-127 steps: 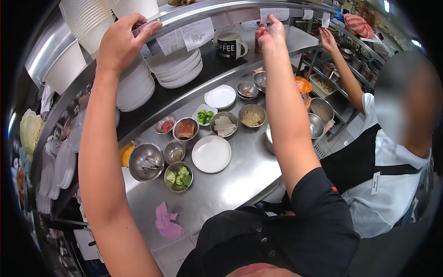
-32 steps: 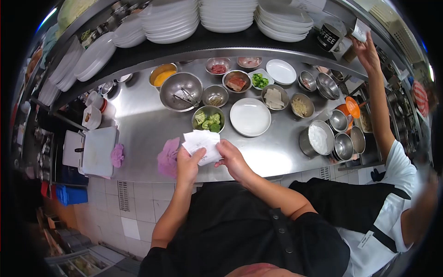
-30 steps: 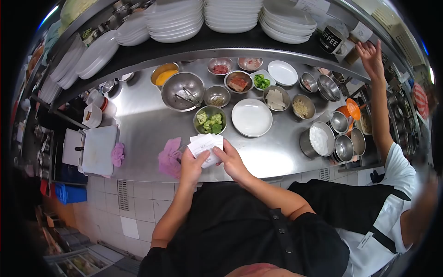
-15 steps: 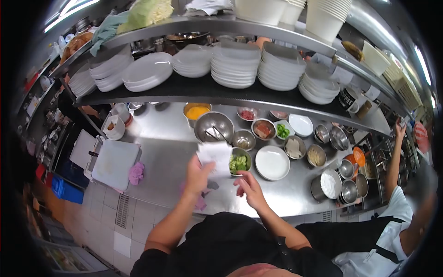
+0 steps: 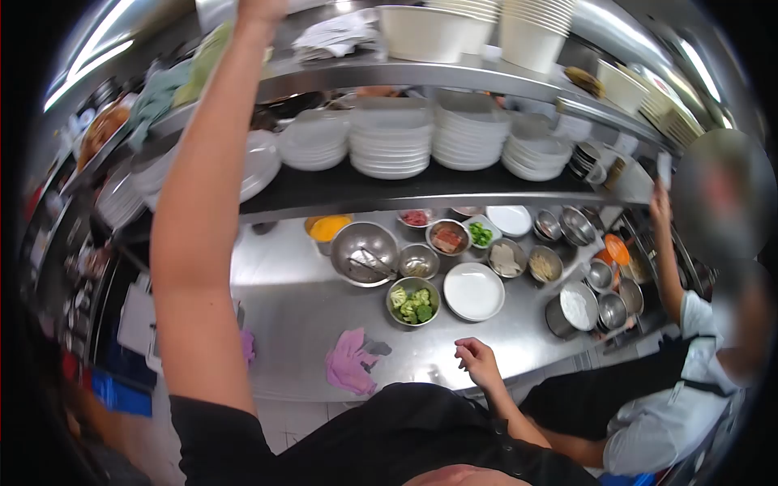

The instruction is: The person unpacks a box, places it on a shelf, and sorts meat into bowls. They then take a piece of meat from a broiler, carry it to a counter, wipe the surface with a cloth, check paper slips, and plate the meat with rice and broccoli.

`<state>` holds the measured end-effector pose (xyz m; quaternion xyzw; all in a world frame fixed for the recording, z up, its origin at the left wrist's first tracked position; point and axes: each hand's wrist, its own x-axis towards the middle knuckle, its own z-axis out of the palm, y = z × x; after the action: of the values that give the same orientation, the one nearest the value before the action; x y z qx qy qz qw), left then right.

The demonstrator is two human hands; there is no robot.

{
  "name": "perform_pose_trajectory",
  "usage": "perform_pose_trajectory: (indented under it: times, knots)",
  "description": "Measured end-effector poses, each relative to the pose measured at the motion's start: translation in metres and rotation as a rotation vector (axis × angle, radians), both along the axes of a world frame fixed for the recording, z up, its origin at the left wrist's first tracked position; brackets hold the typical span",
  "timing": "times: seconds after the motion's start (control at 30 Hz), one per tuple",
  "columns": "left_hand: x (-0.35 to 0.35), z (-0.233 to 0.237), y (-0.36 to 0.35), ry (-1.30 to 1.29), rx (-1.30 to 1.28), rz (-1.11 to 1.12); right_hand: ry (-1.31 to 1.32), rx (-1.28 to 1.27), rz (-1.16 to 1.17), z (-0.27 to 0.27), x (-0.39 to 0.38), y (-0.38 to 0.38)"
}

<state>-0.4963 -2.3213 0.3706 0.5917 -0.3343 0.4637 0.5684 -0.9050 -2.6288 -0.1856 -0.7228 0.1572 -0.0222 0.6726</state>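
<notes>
The top edge cuts off the left hand, leaving its fingers unseen.

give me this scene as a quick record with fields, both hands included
left hand: raised above the upper shelf, cut off by the picture's top edge; grip and contents not visible
right hand: low in front, fingers loosely curled, nothing visible in it
near right hand: white round plate, with no food on it
cloth: pink cloth, crumpled on the steel counter
greens: broccoli in a metal bowl
shelf: stacked white dishes
co-worker: one hand raised at the right, holding something pale
</notes>
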Motion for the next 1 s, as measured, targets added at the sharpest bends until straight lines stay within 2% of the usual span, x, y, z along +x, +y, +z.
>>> perform_pose_trajectory:
  times: [0.03,0.1,0.13,0.17,0.23,0.3,0.37,0.43,0.57,0.63,0.7,0.77,0.8,0.87,0.9,0.97,1.0]
  knots:
    - [0.037,0.014,-0.010,0.120,-0.104,-0.201,-0.004,0.002,0.009,0.003,-0.002,0.002]
    - [0.116,0.043,-0.002,0.313,0.059,-0.220,-0.018,-0.014,-0.022,0.007,-0.006,0.002]
    - [0.101,0.036,-0.018,0.407,-0.001,-0.143,-0.029,-0.011,-0.016,0.005,-0.008,0.002]
    - [0.103,0.034,-0.026,0.403,0.010,-0.164,-0.040,-0.008,-0.005,0.004,-0.009,0.000]
    - [0.105,0.027,-0.041,0.646,0.124,-0.117,-0.032,0.002,-0.049,0.000,-0.016,-0.007]
    - [0.100,0.023,-0.048,0.629,0.136,0.066,-0.023,-0.069,-0.081,-0.008,-0.024,-0.015]
    - [0.099,0.014,-0.054,0.616,0.048,0.082,-0.002,-0.102,-0.111,-0.011,-0.030,-0.023]
    - [0.132,0.009,-0.042,0.543,0.077,0.044,0.022,-0.139,-0.132,-0.010,-0.032,-0.034]
    - [0.119,-0.009,-0.048,0.488,0.083,-0.022,-0.005,-0.217,-0.105,-0.003,-0.012,-0.047]
    - [0.123,-0.012,-0.036,0.677,0.391,0.090,-0.102,-0.176,-0.089,0.010,0.008,-0.053]
    - [0.126,-0.014,-0.035,0.673,0.444,0.170,-0.210,-0.202,-0.075,0.041,0.027,-0.061]
    - [0.132,-0.019,-0.032,0.545,0.521,0.302,-0.324,-0.196,-0.079,0.071,0.051,-0.079]
    - [0.112,-0.021,-0.039,0.545,0.528,0.300,-0.401,-0.167,-0.113,0.089,0.065,-0.089]
    - [0.053,-0.026,-0.054,0.482,0.634,0.663,-0.512,-0.127,-0.187,0.141,0.087,-0.111]
    - [0.051,-0.030,-0.056,0.482,0.634,0.662,-0.544,-0.114,-0.226,0.171,0.095,-0.119]
    - [0.053,-0.039,-0.059,0.428,0.521,1.026,-0.694,-0.116,-0.328,0.215,0.116,-0.138]
    - [0.048,-0.040,-0.060,0.427,0.521,1.026,-0.738,-0.050,-0.356,0.236,0.127,-0.148]
